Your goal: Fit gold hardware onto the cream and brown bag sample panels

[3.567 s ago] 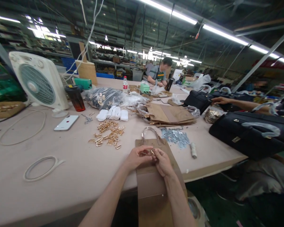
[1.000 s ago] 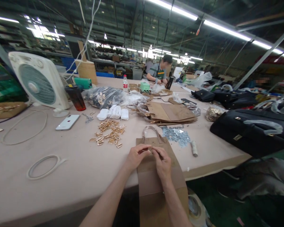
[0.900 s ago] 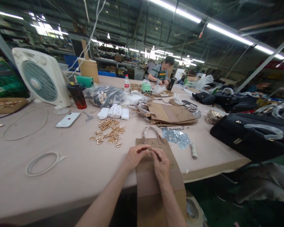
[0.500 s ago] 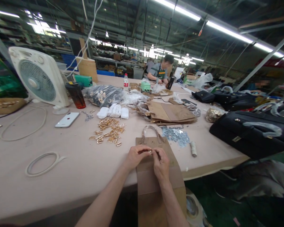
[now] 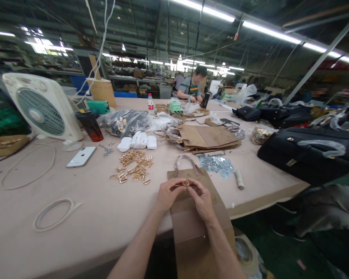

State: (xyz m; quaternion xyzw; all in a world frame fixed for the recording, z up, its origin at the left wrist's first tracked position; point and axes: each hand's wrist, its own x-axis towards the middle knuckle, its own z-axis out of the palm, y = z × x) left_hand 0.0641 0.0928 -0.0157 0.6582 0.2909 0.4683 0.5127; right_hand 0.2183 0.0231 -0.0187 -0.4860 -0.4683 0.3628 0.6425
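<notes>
A small gold-coloured metal bag fitting (image 5: pixel 185 183) is pinched between the fingertips of both my hands, partly covered by them. My left hand (image 5: pixel 168 194) is closed on its left side. On the other side, the thumb and fingers of my right hand (image 5: pixel 203 199) grip it. Beneath the hands lies a brown bag panel (image 5: pixel 189 228), running over the table's front edge, with a plastic-wrapped handle (image 5: pixel 182 159) at its far end. Left of the panel, gold metal fittings (image 5: pixel 133 164) are scattered in a loose pile. Thin grey metal plates (image 5: pixel 216 166) are heaped beyond it to the right.
Stacked brown panels (image 5: pixel 209 136) lie farther back, near white wrapped bundles (image 5: pixel 138 141). A phone (image 5: pixel 81 157), tape roll (image 5: pixel 54 214), tumbler (image 5: pixel 90 126) and fan (image 5: pixel 40 108) occupy the left. Black bags (image 5: pixel 305 155) stand right. A co-worker (image 5: pixel 192 87) works across the table.
The gold fitting shows more fully between my fingertips. My right hand has turned a little, its fingers now reaching inward toward the left hand. The whole view has shifted slightly.
</notes>
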